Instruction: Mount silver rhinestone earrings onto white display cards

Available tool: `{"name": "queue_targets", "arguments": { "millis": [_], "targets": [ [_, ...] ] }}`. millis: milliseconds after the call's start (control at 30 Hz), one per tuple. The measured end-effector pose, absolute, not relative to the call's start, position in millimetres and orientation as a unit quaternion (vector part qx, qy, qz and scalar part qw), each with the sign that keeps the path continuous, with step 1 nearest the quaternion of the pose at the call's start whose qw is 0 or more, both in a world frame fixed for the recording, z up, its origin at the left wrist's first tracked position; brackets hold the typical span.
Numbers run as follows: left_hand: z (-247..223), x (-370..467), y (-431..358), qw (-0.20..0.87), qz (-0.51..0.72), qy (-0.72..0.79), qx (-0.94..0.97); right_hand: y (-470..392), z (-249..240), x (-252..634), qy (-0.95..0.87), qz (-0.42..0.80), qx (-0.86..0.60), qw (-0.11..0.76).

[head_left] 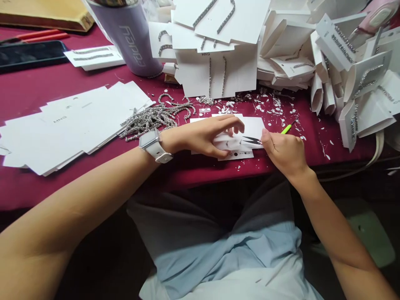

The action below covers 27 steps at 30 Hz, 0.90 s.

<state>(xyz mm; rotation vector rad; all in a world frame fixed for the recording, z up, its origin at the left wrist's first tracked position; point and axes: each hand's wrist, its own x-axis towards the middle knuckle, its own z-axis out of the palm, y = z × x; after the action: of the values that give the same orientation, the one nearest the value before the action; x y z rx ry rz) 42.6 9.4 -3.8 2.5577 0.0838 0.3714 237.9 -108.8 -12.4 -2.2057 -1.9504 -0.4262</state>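
Note:
A white card (252,126) with small marks and dark print lies near the table's front edge. My left hand (215,133) rests over its left part, thumb and fingers apart, with nothing visible between them. From the right, my right hand (286,152) is closed around black-tipped tweezers (252,140), whose tips point left over the card and stand slightly apart. Just behind my left wrist lies a pile of silver sparkly chains (156,118). Stacked blank-looking white cards (75,125) lie to the left, one printed with letters.
A purple tumbler (136,46), a phone (34,56) and red-handled tool (43,35) stand or lie back left. Carded chains (217,77) are piled behind, more at right (371,96). White scraps and a yellow-green tool (286,129) lie between.

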Motion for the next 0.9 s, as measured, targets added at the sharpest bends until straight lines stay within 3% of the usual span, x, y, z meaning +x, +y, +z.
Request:
{"name": "queue_targets", "arguments": {
  "millis": [900],
  "targets": [
    [-13.9,53.7,0.5,0.228,0.218,0.072,0.946,-101.2,-19.9,232.4,-0.695,-0.189,-0.686,0.107]
  ]
}}
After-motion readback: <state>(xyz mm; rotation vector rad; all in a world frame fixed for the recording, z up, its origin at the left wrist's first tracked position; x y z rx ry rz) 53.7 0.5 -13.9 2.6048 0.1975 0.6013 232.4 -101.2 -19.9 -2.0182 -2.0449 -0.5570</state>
